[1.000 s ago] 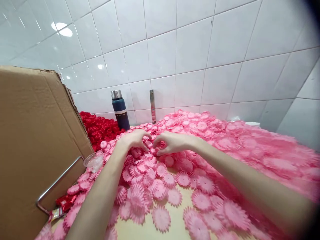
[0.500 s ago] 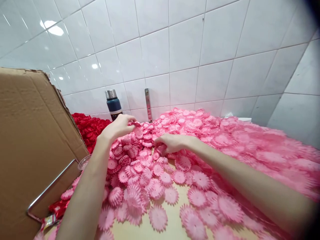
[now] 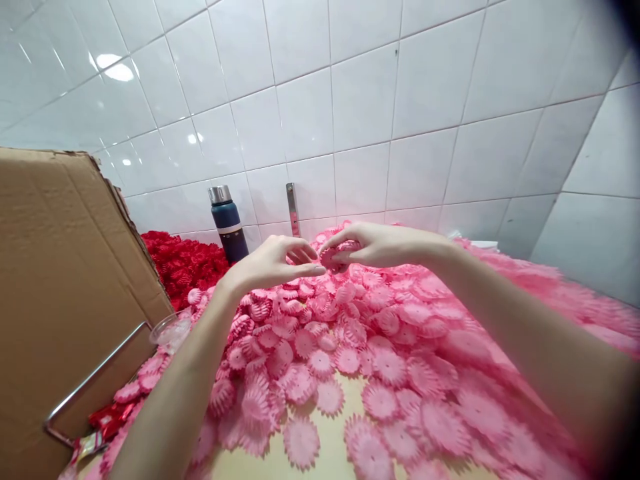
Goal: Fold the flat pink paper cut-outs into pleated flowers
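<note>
Both my hands are raised above a big heap of pink frilled paper flowers point(image 3: 400, 333) that covers the table. My right hand point(image 3: 380, 245) pinches one pink flower point(image 3: 331, 259) between thumb and fingers. My left hand point(image 3: 273, 263) reaches toward that same flower, with its fingertips right at its left edge; whether they touch it I cannot tell. The left hand's fingers are slightly apart and hold nothing that I can see.
A tall cardboard sheet point(image 3: 60, 293) with a metal wire frame point(image 3: 90, 383) stands at the left. Behind it lies a pile of red flowers point(image 3: 185, 263). A dark blue flask point(image 3: 227, 223) stands by the tiled wall. A clear plastic cup point(image 3: 171, 331) sits near the cardboard. Bare tabletop point(image 3: 345, 433) shows at the front.
Both hands have lifted off the pink pile and come together in the air. My right hand picked up one pink flower, and my left hand swung right to meet it.
</note>
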Motion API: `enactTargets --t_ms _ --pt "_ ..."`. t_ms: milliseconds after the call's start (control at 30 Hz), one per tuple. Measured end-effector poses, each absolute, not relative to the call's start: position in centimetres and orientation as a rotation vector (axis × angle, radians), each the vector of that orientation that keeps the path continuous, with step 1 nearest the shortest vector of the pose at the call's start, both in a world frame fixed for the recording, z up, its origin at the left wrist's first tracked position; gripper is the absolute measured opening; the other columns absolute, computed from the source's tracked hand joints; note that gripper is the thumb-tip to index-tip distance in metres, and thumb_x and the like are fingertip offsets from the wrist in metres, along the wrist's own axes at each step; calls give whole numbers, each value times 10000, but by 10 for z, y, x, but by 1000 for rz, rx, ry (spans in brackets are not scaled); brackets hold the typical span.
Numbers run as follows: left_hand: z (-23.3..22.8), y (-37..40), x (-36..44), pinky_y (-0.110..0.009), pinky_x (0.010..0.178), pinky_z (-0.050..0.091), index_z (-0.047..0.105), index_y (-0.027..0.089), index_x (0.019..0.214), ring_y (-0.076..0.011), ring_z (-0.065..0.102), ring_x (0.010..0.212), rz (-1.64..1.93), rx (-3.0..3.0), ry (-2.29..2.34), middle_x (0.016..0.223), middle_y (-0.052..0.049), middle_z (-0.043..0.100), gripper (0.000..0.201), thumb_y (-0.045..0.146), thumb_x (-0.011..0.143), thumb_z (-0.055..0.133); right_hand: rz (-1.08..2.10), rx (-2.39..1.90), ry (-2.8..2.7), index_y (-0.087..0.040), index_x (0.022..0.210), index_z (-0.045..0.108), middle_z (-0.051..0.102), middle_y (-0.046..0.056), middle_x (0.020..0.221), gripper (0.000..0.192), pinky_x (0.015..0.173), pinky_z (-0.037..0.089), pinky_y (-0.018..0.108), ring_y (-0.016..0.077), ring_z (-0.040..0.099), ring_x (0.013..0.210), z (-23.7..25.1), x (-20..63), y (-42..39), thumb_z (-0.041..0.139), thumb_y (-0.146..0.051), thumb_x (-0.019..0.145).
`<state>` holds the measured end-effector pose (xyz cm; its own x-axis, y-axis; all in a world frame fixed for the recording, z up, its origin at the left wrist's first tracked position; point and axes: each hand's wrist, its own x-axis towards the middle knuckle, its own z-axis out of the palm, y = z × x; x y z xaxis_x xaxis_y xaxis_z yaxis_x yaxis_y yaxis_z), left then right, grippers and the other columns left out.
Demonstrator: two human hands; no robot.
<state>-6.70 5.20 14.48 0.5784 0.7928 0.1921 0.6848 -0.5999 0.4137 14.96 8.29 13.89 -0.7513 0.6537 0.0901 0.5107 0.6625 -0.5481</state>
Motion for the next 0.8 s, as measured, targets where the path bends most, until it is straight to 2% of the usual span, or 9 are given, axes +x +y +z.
enactTargets --t_ms 100,200,433,633,700,800 --pt "145 47 -53 -263 626 498 724 119 905 -181 663 726 630 2516 1172 830 -90 736 322 409 814 620 771 -904 -2523 -182 1083 663 699 81 1027 302 720 522 316 204 669 838 145 154 74 586 -348 842" --pt "147 45 -52 -276 660 508 728 113 911 -191 668 752 705 2466 1164 836 -99 736 286 364 805 640 830 -880 -2425 -185 1172 592 676 103 1106 427 691 538 304 203 679 836 154 160 65 661 -378 798" --pt "152 36 -56 -272 689 497 708 117 929 -177 630 780 651 2280 871 865 -77 696 228 299 807 643 1163 -554 -2387 -159 1139 585 739 56 884 393 689 551 279 184 697 822 166 176 55 711 -276 785" --pt "154 28 -51 -223 565 420 670 127 778 -112 516 603 583 2144 685 658 3 585 116 241 767 683 1503 -173 -2292 -128 1068 587 750 48 833 273 630 565 228 122 700 670 161 176 58 688 -183 820" --pt "154 29 -51 -229 578 426 676 129 767 -119 527 613 566 2144 680 653 -1 597 117 246 768 685 1539 -129 -2263 -131 1066 578 752 48 819 281 605 566 222 118 697 635 159 175 60 695 -178 814" --pt "149 35 -50 -238 597 456 700 124 822 -139 580 660 623 2186 829 726 -40 656 168 285 796 661 1430 -282 -2245 -129 1059 576 747 54 782 315 609 573 251 148 705 656 157 174 65 721 -213 792"
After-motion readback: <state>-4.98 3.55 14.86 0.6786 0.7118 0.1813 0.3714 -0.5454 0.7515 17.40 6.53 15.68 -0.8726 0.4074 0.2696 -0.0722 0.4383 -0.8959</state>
